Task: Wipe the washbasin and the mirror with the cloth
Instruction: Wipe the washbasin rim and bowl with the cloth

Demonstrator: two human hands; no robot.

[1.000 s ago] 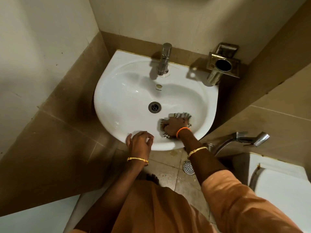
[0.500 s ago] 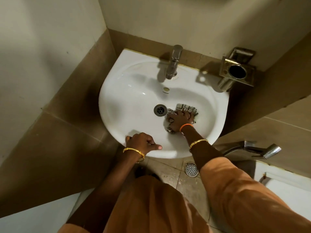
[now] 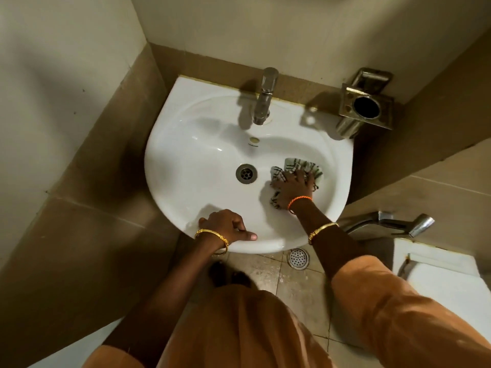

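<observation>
Head view: a white washbasin [image 3: 186, 166] is fixed in a corner of brown and cream tiles, its drain [image 3: 246, 173] near the middle of the bowl. The right hand [image 3: 293, 185] lies flat on a checked cloth [image 3: 303, 167] inside the bowl, at about 3 o'clock from the drain; its fingers are spread wide and press the cloth against the porcelain, with cloth showing beyond the fingertips and beside the wrist. An orange thread [image 3: 299, 200] and a gold bangle [image 3: 322, 229] sit on that arm. The left hand [image 3: 224, 226] rests on the basin's front rim at about 6 o'clock from the drain, fingers curled over the edge and thumb laid along it; it also wears a bangle. A chrome tap [image 3: 264, 98] stands at 12 o'clock on the back ledge. A steel tumbler holder [image 3: 365, 107] hangs on the wall at about 2 o'clock. A health-faucet sprayer [image 3: 393, 223] is at 4 o'clock, above a white toilet cistern [image 3: 446, 282]. A floor drain [image 3: 299, 258] shows below the basin.
</observation>
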